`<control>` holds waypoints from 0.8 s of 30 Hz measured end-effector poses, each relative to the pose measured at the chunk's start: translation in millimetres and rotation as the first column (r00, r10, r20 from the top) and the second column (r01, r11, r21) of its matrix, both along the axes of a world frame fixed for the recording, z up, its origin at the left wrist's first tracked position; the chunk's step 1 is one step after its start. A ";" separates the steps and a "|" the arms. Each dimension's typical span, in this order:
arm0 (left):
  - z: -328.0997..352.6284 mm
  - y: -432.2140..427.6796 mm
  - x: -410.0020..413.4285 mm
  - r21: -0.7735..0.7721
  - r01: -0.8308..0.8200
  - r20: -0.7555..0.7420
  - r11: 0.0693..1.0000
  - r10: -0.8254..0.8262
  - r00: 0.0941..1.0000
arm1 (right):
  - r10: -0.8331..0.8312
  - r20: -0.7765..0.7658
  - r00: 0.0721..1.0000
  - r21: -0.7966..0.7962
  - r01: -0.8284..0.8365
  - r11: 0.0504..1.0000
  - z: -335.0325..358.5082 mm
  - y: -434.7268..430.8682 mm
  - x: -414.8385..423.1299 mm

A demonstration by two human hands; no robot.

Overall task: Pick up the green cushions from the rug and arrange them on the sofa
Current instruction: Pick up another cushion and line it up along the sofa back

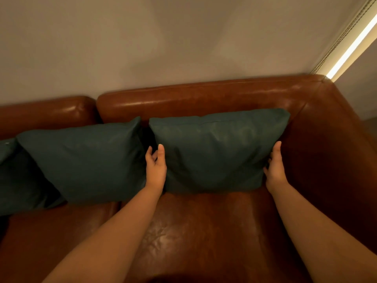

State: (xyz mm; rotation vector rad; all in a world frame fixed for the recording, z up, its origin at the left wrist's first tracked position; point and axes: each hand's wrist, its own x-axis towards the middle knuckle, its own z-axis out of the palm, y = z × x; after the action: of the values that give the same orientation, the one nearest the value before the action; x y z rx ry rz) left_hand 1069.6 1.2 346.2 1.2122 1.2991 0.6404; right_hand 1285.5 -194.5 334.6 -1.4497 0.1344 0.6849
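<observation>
Fingers (pixel 150 153) of my left hand (pixel 156 170) curl round the left edge of the dark green, square leather-look cushion (pixel 216 152), thumb on its face. My right hand (pixel 275 170) clasps the opposite edge, so I can square it up. It stands on the brown leather sofa (pixel 204 231), leaning on the backrest (pixel 204 97), its right corner close to the armrest (pixel 336 150). Just left of this cushion a second green cushion (pixel 85 160) leans likewise. Further left a third green cushion (pixel 12 180) shows partly. I judge only a final nudge remains.
</observation>
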 end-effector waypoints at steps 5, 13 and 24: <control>19.1 -12.5 -23.0 0.031 0.073 0.032 0.997 -0.074 0.997 | 0.040 0.045 0.998 -0.003 -0.040 0.999 23.6 -1.7 -25.8; 41.7 -13.8 -81.4 0.086 0.194 0.045 0.977 -0.198 0.979 | 0.030 0.161 0.987 -0.032 -0.026 0.999 68.4 6.3 -81.4; 65.7 -1.8 -186.9 0.135 0.296 0.069 0.946 -0.307 0.949 | 0.017 0.256 0.967 -0.033 -0.008 0.999 101.1 8.6 -205.6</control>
State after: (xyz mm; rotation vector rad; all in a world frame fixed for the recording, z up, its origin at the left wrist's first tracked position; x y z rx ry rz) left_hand 882.7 -0.7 411.8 1.4332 0.9842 0.5498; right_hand 1080.0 -185.8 435.7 -1.5576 -0.0655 0.5014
